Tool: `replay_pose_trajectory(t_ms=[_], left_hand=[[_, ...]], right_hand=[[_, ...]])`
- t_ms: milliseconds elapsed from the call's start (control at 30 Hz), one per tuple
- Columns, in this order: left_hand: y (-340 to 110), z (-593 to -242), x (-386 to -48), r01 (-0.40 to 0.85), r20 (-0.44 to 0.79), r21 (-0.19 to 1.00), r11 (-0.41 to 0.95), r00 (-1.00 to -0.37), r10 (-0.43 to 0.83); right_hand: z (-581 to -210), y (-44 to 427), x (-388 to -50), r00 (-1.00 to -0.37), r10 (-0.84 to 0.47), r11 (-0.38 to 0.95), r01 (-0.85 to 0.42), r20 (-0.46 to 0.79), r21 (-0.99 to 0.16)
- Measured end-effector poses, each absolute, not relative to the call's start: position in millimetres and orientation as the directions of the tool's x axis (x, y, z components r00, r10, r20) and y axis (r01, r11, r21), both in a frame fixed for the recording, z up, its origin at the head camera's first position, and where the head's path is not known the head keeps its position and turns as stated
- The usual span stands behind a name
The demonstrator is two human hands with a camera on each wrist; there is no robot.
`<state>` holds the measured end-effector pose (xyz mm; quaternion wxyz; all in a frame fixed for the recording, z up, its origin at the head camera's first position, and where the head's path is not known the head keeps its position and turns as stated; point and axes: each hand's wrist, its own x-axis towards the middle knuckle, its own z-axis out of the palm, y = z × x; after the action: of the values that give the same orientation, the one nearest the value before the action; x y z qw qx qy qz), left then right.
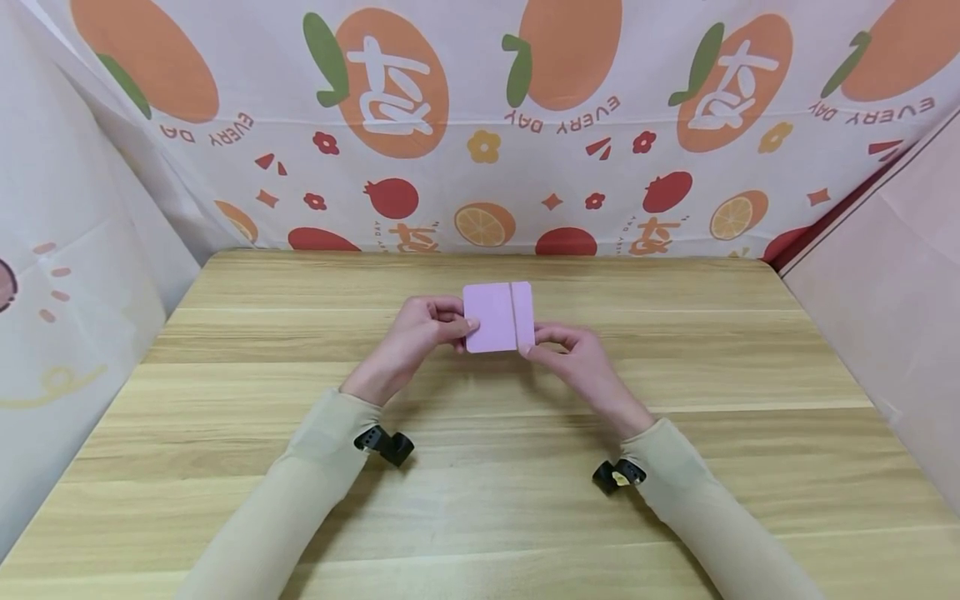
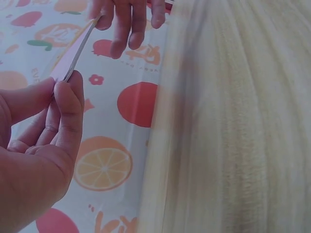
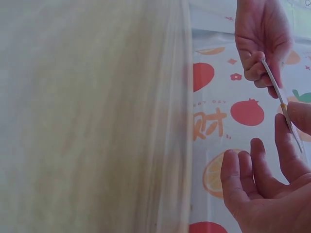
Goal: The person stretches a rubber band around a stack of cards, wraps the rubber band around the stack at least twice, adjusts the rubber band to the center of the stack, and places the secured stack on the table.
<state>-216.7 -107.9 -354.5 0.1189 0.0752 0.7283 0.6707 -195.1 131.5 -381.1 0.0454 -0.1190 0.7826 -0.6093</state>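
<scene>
A thin pink square pad (image 1: pixel 489 317) with a darker line near its right side is held up above the table between both hands. My left hand (image 1: pixel 427 335) pinches its left edge, thumb on the face and curled fingers behind. At the lower right corner, my right hand (image 1: pixel 576 360) pinches it between thumb and index finger. The left wrist view shows the pad (image 2: pixel 75 52) nearly edge-on in the left hand (image 2: pixel 46 141). In the right wrist view the pad (image 3: pixel 277 90) is also edge-on, and the other fingers of the right hand (image 3: pixel 267 179) are spread apart.
The wooden table (image 1: pixel 480 500) lies beneath both arms. Behind it hangs a fruit-patterned cloth (image 1: pixel 450 183), with pale cloths at the left (image 1: pixel 90 250) and right (image 1: pixel 892 292). Each wrist wears a black strap with a small device, the left one (image 1: pixel 386 445) and the right one (image 1: pixel 618 476).
</scene>
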Motion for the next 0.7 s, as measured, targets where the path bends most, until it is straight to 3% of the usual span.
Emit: replay_pose_trajectory(t_ms=[700], left_hand=[[-95, -352, -207, -0.053, -0.063, 0.997, 0.054, -0.975, 0.211]], right_hand=[[-384, 126, -189, -0.977, -0.209, 0.207, 0.004, -0.049, -0.978]])
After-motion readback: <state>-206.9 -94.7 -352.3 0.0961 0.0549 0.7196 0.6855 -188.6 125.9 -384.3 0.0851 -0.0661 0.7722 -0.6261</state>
